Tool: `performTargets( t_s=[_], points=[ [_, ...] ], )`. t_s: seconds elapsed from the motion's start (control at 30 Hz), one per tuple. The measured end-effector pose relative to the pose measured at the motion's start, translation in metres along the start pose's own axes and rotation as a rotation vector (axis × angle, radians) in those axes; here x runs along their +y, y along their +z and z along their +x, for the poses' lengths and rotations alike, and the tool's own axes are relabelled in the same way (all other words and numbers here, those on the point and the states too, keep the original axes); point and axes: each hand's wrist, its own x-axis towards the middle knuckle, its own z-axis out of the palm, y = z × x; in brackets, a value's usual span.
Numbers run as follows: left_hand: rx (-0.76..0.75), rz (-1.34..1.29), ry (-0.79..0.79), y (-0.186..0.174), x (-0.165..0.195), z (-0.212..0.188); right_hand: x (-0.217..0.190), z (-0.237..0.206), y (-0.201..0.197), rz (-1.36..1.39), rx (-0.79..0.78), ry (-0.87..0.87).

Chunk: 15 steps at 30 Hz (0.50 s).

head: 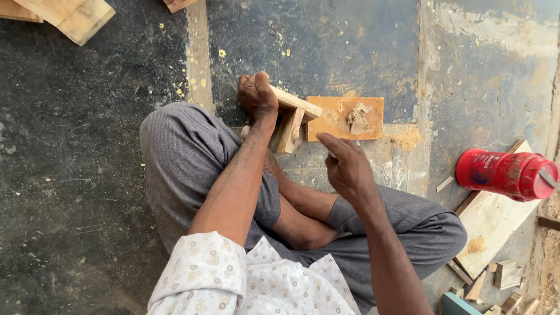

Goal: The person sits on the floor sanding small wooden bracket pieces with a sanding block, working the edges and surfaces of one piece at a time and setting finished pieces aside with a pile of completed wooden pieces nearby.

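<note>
I sit cross-legged on the floor in grey trousers. My left hand (256, 96) grips the end of a small wooden piece (294, 114) made of a flat slat with a short leg under it, which rests on the floor by my knee. Just right of it lies a flat orange-brown board (370, 111) carrying a lump of tan filler paste (357, 118). My right hand (347, 166) hovers just in front of the board. Its fingers are pinched on something small and pale that is mostly hidden.
A red plastic container (504, 174) lies on its side at the right, on a pale plank (493, 224). Several small wood offcuts (507, 274) sit at the bottom right. Wooden blocks (70, 14) lie at the top left. Sawdust is scattered on the dark concrete floor.
</note>
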Motion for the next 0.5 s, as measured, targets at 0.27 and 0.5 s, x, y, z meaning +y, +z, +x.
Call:
performTargets(
  t_s=[0.27,0.5],
  points=[
    [0.038,0.009,-0.017,0.003,0.004,0.0,-0.075,0.021,-0.004,-0.397,-0.104,-0.214],
    [0.036,0.017,0.012,0.004,0.012,-0.002,-0.08,0.035,-0.018,-0.357,-0.178,0.089]
  ],
)
